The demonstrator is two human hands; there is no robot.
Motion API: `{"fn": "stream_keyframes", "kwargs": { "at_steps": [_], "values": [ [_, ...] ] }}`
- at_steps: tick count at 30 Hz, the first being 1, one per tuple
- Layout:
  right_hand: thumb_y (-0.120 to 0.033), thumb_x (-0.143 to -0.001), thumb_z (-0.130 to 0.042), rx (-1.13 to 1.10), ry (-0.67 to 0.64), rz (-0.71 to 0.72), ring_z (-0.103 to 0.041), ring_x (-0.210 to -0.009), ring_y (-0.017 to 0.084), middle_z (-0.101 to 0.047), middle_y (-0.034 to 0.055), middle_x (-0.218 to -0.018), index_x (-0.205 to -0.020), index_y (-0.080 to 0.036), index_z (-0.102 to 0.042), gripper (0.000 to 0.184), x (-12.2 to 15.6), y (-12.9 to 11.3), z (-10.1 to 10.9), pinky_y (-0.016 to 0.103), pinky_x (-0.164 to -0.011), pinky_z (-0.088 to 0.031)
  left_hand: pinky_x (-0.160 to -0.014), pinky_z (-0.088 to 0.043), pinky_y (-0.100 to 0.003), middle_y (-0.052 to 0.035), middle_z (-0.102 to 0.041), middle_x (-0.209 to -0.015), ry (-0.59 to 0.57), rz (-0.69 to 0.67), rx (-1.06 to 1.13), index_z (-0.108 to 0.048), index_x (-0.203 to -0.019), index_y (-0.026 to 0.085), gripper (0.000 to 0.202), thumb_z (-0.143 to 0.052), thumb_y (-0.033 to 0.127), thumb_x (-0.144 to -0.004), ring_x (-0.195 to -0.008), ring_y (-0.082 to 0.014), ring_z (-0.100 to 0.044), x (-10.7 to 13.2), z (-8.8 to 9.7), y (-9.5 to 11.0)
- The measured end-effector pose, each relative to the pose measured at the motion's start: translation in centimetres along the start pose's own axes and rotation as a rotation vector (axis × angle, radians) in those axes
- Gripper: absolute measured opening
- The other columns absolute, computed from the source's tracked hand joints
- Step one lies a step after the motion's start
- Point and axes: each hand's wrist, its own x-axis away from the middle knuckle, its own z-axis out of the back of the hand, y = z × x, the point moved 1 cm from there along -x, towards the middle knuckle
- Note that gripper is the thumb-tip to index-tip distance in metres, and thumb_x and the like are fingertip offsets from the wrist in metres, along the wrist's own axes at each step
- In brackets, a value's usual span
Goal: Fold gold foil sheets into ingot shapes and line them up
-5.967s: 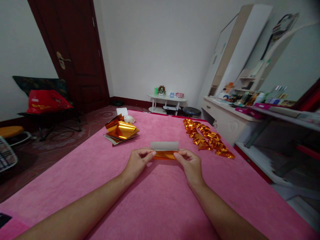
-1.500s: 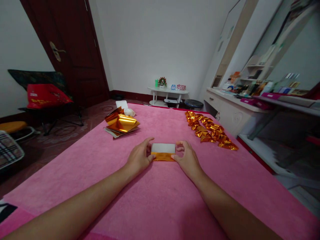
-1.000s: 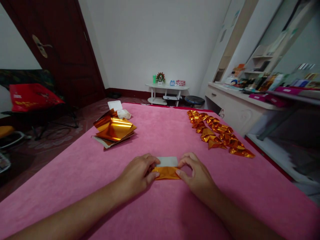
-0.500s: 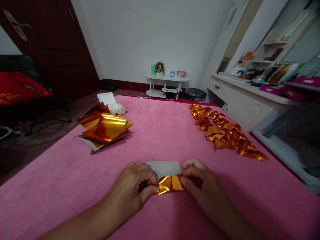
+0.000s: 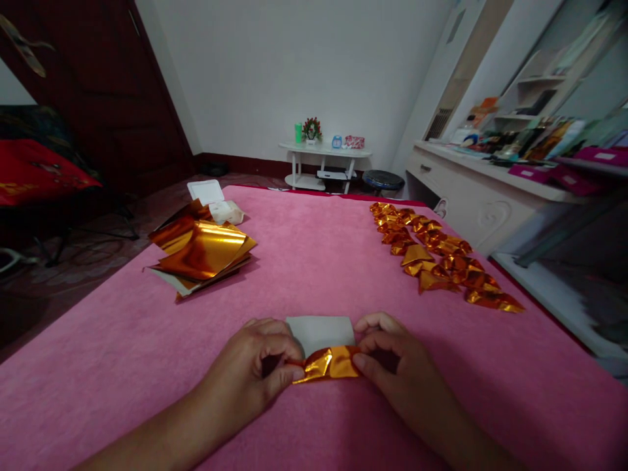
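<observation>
Gold-foil paper [image 5: 343, 362], ends pinched by left hand [image 5: 258, 356] and right hand [image 5: 405, 356]; probably light, crease-prone, best held there.

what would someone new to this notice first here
Probably the shiny gold foil: a loose stack of sheets at the left of the pink cloth and rows of folded gold pieces at the right. Next, at the near middle, the left hand and right hand pinch the ends of a gold-and-grey sheet.
</observation>
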Motion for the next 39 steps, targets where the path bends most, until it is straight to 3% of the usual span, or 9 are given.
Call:
{"fn": "stream_keyframes", "kwargs": {
  "at_steps": [6, 10, 14, 19, 25, 32, 39],
  "values": [
    [-0.021, -0.074, -0.061, -0.201, -0.025, 0.071, -0.058, -0.077, 0.017, -0.058, 0.0020, -0.083, -0.065, -0.022, -0.060, 0.010, 0.4, -0.9, 0.5, 0.026, -0.066, -0.046, -0.061, -0.039, -0.026, 0.0015, -0.060, -0.064, 0.024, -0.014, 0.046, -0.062, -0.066, 0.020, 0.011, -0.066, 0.020, -0.077, -0.063, -0.0127, -0.055, 0.1, 0.1, 0.3],
    [-0.021, -0.075, -0.063, -0.152, -0.166, 0.115, -0.057, -0.082, 0.019, -0.058, 0.0031, -0.086, -0.071, -0.023, -0.067, 0.006, 0.9, -1.0, 0.7, 0.028, -0.070, -0.046, -0.071, -0.040, -0.029, 0.0009, -0.062, -0.072, 0.000, -0.074, 0.014, -0.062, -0.070, 0.020, 0.008, -0.067, 0.021, -0.076, -0.072, -0.0144, -0.056, 0.5, 0.3, 0.6],
    [-0.023, -0.081, -0.058, -0.057, -0.264, 0.146, -0.055, -0.085, 0.019, -0.058, 0.0039, -0.086, -0.068, -0.021, -0.067, 0.016, 1.2, -1.2, 1.0, 0.029, -0.075, -0.045, -0.075, -0.039, -0.030, 0.0003, -0.063, -0.079, -0.091, -0.075, -0.037, -0.064, -0.072, 0.021, 0.010, -0.065, 0.028, -0.079, -0.079, -0.0152, -0.056, 0.7, 0.6, 1.0],
    [-0.018, -0.085, -0.049, 0.000, -0.184, 0.052, -0.055, -0.076, 0.015, -0.056, 0.0021, -0.080, -0.062, -0.018, -0.058, 0.024, 1.2, -1.3, 0.8, 0.025, -0.067, -0.043, -0.073, -0.039, -0.027, 0.0001, -0.062, -0.073, -0.086, 0.007, -0.041, -0.060, -0.068, 0.018, 0.025, -0.050, 0.026, -0.089, -0.073, -0.0124, -0.056, 0.5, 0.6, 1.3],
    [-0.015, -0.077, -0.057, 0.103, -0.055, -0.051, -0.054, -0.067, 0.012, -0.056, -0.0005, -0.073, -0.059, -0.019, -0.056, 0.019, 1.4, -1.3, -0.1, 0.024, -0.059, -0.039, -0.065, -0.039, -0.025, 0.0005, -0.060, -0.066, -0.035, 0.096, -0.119, -0.058, -0.061, 0.017, 0.022, -0.058, 0.025, -0.082, -0.066, -0.0120, -0.054, 0.5, 0.0, 0.9],
    [-0.014, -0.073, -0.061, 0.154, -0.019, -0.082, -0.055, -0.068, 0.012, -0.056, -0.0001, -0.079, -0.056, -0.018, -0.056, 0.019, 1.3, -1.2, -0.2, 0.023, -0.058, -0.040, -0.059, -0.039, -0.023, -0.0003, -0.056, -0.070, 0.004, 0.155, -0.102, -0.051, -0.057, 0.016, 0.026, -0.055, 0.021, -0.082, -0.065, -0.0111, -0.052, 0.7, -0.1, 1.1],
    [-0.014, -0.076, -0.059, 0.136, -0.008, -0.086, -0.055, -0.072, 0.012, -0.056, -0.0010, -0.080, -0.058, -0.019, -0.056, 0.019, 1.4, -1.2, -0.3, 0.023, -0.063, -0.042, -0.060, -0.040, -0.022, -0.0008, -0.054, -0.077, 0.013, 0.131, -0.077, -0.050, -0.059, 0.016, 0.024, -0.050, 0.016, -0.083, -0.071, -0.0110, -0.053, 1.0, -0.2, 1.0]
  ]
}}
